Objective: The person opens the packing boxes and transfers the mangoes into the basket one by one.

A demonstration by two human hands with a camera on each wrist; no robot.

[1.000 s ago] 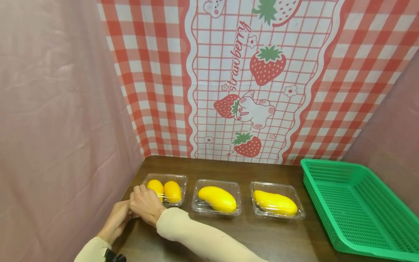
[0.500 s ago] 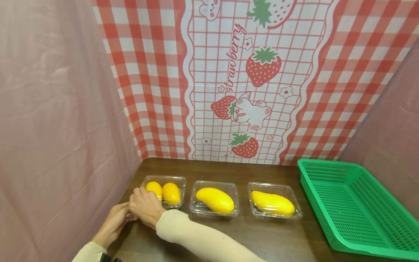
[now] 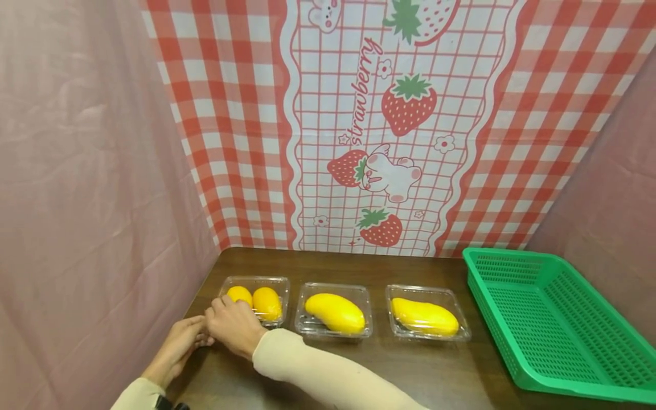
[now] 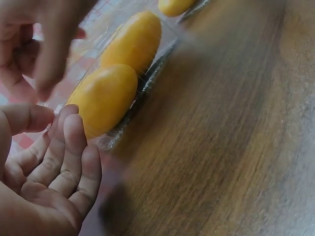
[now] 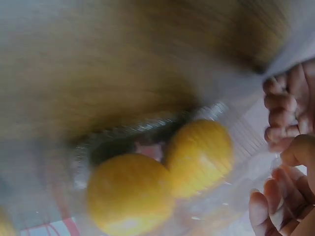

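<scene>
In the head view, both hands meet at the near left corner of the leftmost clear plastic container [image 3: 279,282]. Two orange-yellow mangoes [image 3: 267,304] lie inside it. My left hand [image 3: 176,347] has its thumb and index fingertip together, pinching what looks like thin clear film [image 5: 243,129] by the container. The right hand [image 3: 236,326] bends over the same corner with curled fingers. Between its thumb and fingers, in the right wrist view, a glossy clear edge shows, blurred. The left wrist view shows the mangoes [image 4: 106,98] just beyond the left fingertips.
Two more clear containers stand in a row to the right, each with a yellow mango, one in the middle [image 3: 335,313] and one farther right [image 3: 425,317]. A green basket [image 3: 504,353] stands at the table's right. Pink cloth [image 3: 102,199] hangs along the left.
The right hand has shifted slightly right, uncovering less of the left mango. The left hand stays nearly in place. The head view has turned a little, shifting the whole scene left.
</scene>
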